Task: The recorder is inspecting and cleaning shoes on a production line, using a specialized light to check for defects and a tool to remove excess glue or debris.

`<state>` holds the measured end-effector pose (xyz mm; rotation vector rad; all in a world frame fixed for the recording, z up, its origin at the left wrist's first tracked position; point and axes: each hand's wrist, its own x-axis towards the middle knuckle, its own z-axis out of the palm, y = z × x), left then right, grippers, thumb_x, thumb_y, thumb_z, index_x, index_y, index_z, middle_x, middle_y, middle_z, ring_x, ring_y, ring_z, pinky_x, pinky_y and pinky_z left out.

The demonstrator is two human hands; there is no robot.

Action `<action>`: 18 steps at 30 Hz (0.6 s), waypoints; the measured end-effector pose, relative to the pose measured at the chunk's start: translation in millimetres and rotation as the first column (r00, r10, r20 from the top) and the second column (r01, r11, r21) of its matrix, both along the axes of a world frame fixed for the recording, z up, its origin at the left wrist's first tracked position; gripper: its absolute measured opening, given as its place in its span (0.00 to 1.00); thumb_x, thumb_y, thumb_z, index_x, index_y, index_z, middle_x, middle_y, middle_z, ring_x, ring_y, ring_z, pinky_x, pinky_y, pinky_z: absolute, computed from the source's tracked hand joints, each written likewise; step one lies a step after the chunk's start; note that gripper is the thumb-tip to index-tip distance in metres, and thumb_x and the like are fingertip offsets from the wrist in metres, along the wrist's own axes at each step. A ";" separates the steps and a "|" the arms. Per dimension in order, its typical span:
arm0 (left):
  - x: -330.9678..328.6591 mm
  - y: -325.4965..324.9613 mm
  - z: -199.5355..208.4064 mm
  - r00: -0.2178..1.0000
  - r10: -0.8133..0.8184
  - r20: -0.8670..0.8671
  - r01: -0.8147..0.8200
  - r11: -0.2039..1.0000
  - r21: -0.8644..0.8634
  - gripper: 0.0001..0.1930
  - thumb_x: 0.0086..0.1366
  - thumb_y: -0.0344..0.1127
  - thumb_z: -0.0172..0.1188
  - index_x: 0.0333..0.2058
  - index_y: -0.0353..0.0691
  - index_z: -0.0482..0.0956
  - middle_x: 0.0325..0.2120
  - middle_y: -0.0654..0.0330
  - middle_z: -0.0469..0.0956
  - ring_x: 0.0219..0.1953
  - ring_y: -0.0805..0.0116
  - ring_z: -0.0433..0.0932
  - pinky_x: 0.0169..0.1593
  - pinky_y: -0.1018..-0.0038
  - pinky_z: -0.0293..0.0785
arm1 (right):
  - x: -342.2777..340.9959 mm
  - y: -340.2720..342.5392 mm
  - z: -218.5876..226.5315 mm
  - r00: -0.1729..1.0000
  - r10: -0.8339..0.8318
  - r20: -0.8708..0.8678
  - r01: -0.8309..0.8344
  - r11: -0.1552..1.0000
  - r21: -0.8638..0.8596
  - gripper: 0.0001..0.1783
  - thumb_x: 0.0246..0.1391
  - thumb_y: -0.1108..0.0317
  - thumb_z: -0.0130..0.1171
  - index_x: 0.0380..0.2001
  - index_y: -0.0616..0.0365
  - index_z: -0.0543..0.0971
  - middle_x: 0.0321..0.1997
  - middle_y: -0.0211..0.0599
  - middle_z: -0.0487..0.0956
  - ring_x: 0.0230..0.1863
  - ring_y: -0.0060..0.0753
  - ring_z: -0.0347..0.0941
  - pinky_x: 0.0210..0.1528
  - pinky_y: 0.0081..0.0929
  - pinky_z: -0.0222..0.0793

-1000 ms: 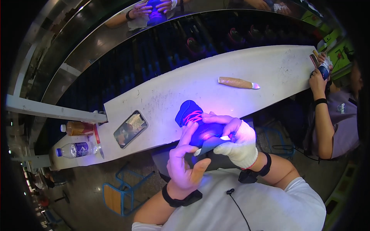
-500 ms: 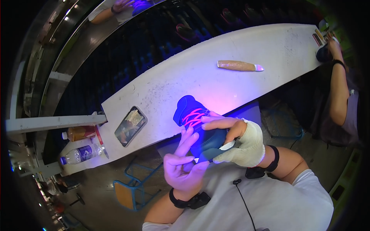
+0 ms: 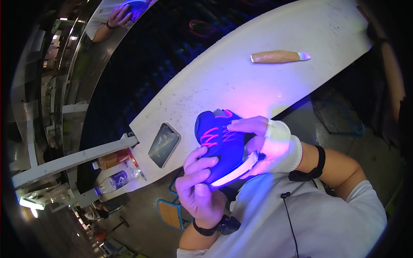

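White, scuffed table (image 3: 241,81) ran beyond both hands under violet light. Left hand (image 3: 198,187) gripped the heel end of a dark blue fabric sneaker with pink laces (image 3: 219,142); right hand (image 3: 264,144), wearing a white wrist wrap, clasped its upper and sole edge. A dark smartphone (image 3: 163,144) lay just left of the hands; a wooden-handled tool (image 3: 279,56) lay well beyond them.

The shoe (image 3: 217,144) heel hides behind the right hand (image 3: 269,144), and the left hand (image 3: 200,187) perhaps covers its sole.
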<state>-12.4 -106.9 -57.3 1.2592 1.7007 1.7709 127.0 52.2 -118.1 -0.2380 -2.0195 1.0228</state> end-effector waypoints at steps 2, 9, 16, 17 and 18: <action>-8.0 -1.6 11.3 0.999 -0.032 0.040 0.033 0.999 -0.036 0.19 0.80 0.49 0.51 0.50 0.36 0.71 0.47 0.41 0.84 0.64 0.32 0.75 0.71 0.38 0.66 | -7.7 0.9 -11.9 0.999 0.049 -0.013 -0.048 0.996 0.077 0.28 0.31 0.47 0.85 0.24 0.54 0.79 0.56 0.48 0.83 0.45 0.49 0.83 0.45 0.45 0.82; -46.5 -6.8 39.2 0.919 -0.309 -0.243 0.185 0.885 -0.427 0.31 0.48 0.48 0.87 0.41 0.31 0.85 0.47 0.42 0.89 0.59 0.37 0.84 0.69 0.46 0.74 | -18.5 2.2 -27.9 0.988 0.153 -0.037 -0.138 0.956 0.258 0.29 0.39 0.50 0.84 0.39 0.48 0.77 0.52 0.40 0.81 0.45 0.46 0.81 0.41 0.41 0.80; -40.8 -15.2 27.5 0.883 -0.272 -0.382 0.107 0.910 -0.401 0.29 0.43 0.44 0.90 0.39 0.33 0.85 0.46 0.50 0.90 0.59 0.37 0.84 0.59 0.53 0.85 | -25.6 4.9 -24.1 0.981 0.185 -0.066 -0.160 0.948 0.277 0.24 0.39 0.49 0.78 0.34 0.49 0.80 0.42 0.37 0.77 0.43 0.46 0.77 0.40 0.45 0.79; -40.9 -17.5 26.8 0.872 -0.295 -0.391 0.113 0.897 -0.427 0.29 0.43 0.44 0.90 0.39 0.33 0.85 0.46 0.50 0.90 0.59 0.37 0.84 0.59 0.53 0.85 | -24.9 4.9 -21.6 0.978 0.205 -0.026 -0.190 0.943 0.271 0.22 0.38 0.50 0.75 0.30 0.52 0.80 0.38 0.37 0.76 0.42 0.47 0.77 0.42 0.50 0.80; -41.0 -19.9 25.6 0.866 -0.287 -0.411 0.104 0.905 -0.413 0.27 0.45 0.41 0.89 0.38 0.34 0.85 0.46 0.50 0.90 0.59 0.36 0.84 0.59 0.53 0.85 | -23.7 5.5 -18.6 0.978 0.193 -0.075 -0.168 0.953 0.252 0.22 0.38 0.50 0.75 0.30 0.52 0.80 0.38 0.37 0.76 0.42 0.47 0.77 0.42 0.50 0.80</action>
